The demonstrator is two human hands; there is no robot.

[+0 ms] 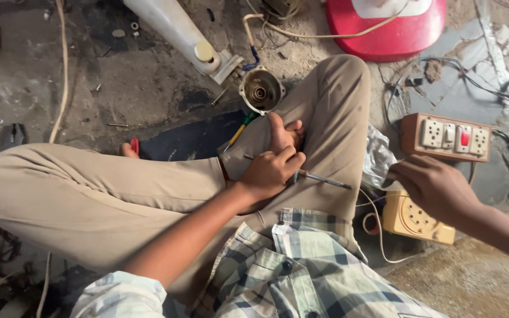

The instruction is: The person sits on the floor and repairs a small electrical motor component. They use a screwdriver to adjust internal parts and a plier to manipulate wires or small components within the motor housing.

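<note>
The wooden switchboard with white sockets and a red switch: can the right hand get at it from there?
Probably yes: the right hand hovers just below the wooden switchboard, with only crinkled clear plastic to its side.

one view only, from a camera worn on the person's head, looking steeply down over the checked shirt [301,277] and crossed legs to the concrete floor [148,76]. it sits close: the left hand [272,168] lies near centre, the right hand [434,185] toward the right edge, and the red fan base [396,29] is cut by the top edge.
</note>
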